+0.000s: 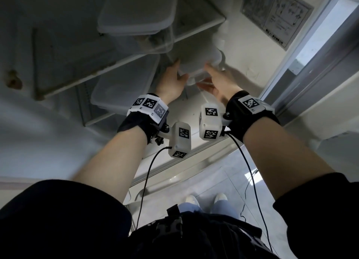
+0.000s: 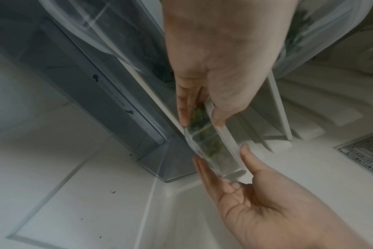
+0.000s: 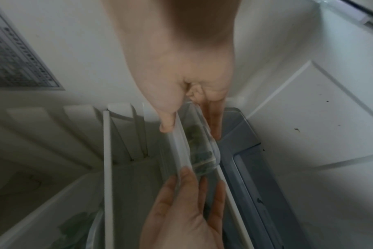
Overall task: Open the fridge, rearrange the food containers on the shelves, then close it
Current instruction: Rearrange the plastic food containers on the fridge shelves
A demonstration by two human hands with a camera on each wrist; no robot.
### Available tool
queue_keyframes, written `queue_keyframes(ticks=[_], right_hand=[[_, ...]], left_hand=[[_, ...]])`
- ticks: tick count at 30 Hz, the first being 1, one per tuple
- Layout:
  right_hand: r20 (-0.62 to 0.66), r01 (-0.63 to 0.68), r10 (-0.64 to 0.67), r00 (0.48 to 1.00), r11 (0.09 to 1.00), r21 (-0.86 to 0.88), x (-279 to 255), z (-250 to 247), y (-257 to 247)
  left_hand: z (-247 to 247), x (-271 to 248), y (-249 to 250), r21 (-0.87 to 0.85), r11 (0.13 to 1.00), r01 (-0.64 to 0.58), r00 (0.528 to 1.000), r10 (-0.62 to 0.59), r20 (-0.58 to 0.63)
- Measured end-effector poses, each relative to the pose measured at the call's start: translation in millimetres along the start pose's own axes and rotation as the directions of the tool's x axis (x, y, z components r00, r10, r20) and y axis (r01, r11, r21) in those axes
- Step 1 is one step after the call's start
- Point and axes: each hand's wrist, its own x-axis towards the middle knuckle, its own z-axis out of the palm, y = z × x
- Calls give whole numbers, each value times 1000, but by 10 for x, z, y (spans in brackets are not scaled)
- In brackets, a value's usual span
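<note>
While level between hands: container crosswise.

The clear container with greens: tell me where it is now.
Inside the open fridge, the container is held between the left hand and right hand, below the right of the shelf.

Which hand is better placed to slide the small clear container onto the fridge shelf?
Probably the left hand: it pinches the small clear container at the end nearer the shelf edge; the right hand holds the far end.
</note>
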Motion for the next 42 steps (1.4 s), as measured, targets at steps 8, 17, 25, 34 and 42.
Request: queue_keyframes(ticks=[8,17,25,34,42], right_hand=[[-47,-41,37,998,994,-97,-34,0,29],[-42,-2,-6,999,982,-189,-412,332,203],[14,541,-546,837,826,-159,-759,699,-335],[92,547,-558,825,745,-383,-740,785,-542],[-17,500,-522,853,825,-262,-773,484,-806]], left_hand=[[-37,-147,42,-63,998,15,999,-17,-33],[-420,-754,2,-207,973,-99,920,10,-391],[-995,-735,210,-147,939,-310,579,64,-813],[-1083,-451,335,-252,966,-53,829,-98,-550],[-824,-429,691,-298,949,-108,919,-19,-395]])
